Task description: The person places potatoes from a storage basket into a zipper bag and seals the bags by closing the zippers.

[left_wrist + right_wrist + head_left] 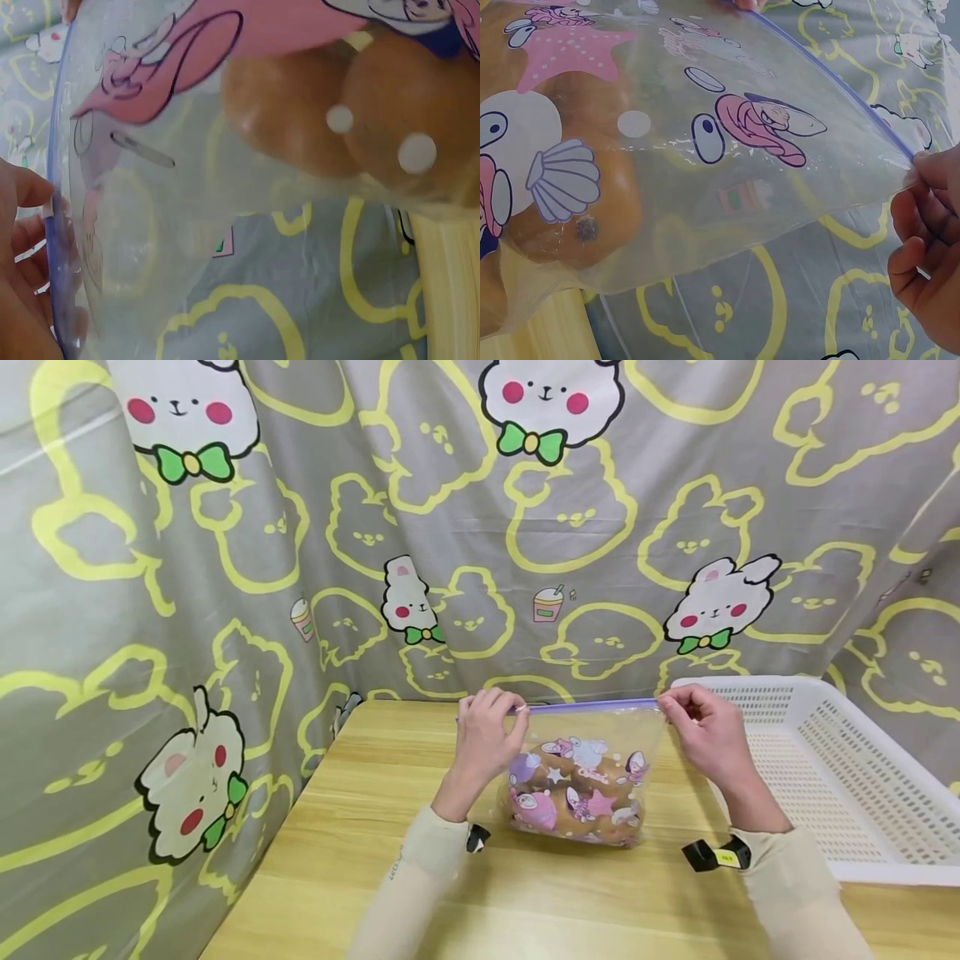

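A clear zip bag (581, 789), printed with pink starfish, shells and cartoon figures, stands on the table with its purple zip (592, 705) at the top. Inside are several round brown bread rolls (409, 97). At the bag's upper left, my left hand (486, 735) pinches the zip at a small white slider (48, 205). My right hand (711, 735) pinches the upper right corner between thumb and forefinger, its other fingers curled, as the right wrist view shows. The zip is stretched nearly straight between both hands. Whether it is sealed cannot be made out.
A white plastic basket (817, 868) with slotted walls stands on the right of the wooden table (337, 860). Grey curtain (465, 539) with yellow cartoon outlines hangs behind the table and along its left side.
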A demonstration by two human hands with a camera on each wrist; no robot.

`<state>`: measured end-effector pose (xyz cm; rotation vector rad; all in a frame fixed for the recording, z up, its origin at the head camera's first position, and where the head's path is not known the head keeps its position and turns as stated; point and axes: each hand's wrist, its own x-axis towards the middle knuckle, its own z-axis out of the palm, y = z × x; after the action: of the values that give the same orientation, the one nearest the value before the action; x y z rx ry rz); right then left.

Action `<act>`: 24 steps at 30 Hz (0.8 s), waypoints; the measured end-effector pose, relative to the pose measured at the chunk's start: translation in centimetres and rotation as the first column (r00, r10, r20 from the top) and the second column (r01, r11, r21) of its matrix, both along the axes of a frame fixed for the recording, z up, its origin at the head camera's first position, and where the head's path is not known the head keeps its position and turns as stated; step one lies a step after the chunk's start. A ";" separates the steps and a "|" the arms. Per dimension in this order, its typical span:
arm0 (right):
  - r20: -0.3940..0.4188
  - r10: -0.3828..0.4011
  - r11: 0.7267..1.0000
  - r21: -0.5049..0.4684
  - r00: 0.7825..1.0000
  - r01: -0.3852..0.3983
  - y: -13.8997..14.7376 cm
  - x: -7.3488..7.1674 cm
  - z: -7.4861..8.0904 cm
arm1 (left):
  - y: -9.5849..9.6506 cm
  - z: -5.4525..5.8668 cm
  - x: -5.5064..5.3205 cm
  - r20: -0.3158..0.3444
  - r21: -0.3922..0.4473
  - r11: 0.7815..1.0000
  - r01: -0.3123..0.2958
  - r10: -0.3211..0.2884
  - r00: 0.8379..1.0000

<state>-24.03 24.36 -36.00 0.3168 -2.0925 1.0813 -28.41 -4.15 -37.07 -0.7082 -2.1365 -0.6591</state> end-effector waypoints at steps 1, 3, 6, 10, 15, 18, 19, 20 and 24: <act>0.002 -0.002 1.000 -0.001 1.000 0.002 0.1 0.1 0.0 | -0.1 0.0 0.0 0.003 -0.005 1.000 -0.002 0.002 1.000; 0.003 -0.010 1.000 -0.001 1.000 0.011 0.4 0.3 0.1 | -0.4 -0.1 -0.1 0.001 -0.008 1.000 -0.004 0.004 1.000; 0.007 -0.022 1.000 -0.006 1.000 0.022 0.7 0.5 0.1 | -1.5 -0.4 -0.2 -0.005 -0.001 1.000 -0.014 0.014 1.000; -0.001 -0.031 1.000 0.003 1.000 0.031 1.2 0.6 0.1 | -3.4 -1.0 -0.4 -0.016 0.034 0.999 -0.037 0.037 0.999; -0.020 -0.036 0.999 0.008 0.999 0.036 1.4 0.8 0.1 | -4.5 -1.1 -0.5 0.003 0.043 0.998 -0.045 0.045 0.999; -0.004 -0.015 1.000 0.008 1.000 0.015 1.5 0.9 0.0 | -4.7 -1.0 -0.2 0.028 0.057 0.998 -0.042 0.040 0.999; 0.004 -0.006 1.000 0.006 1.000 0.006 1.5 1.0 0.0 | -4.8 -1.0 -0.1 0.042 0.063 0.997 -0.035 0.033 0.999; 0.014 0.004 1.000 0.004 1.000 -0.004 1.5 1.1 -0.1 | -4.8 -0.9 0.1 0.056 0.071 0.997 -0.024 0.020 0.998; 0.045 0.047 0.999 -0.014 0.998 -0.047 1.4 1.8 -0.1 | -5.2 -0.4 1.0 0.104 0.103 0.994 0.030 -0.041 0.994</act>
<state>-22.24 25.79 -36.11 0.3398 -2.1265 1.1390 -27.43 -9.39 -37.49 -0.6702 -2.1741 -0.8347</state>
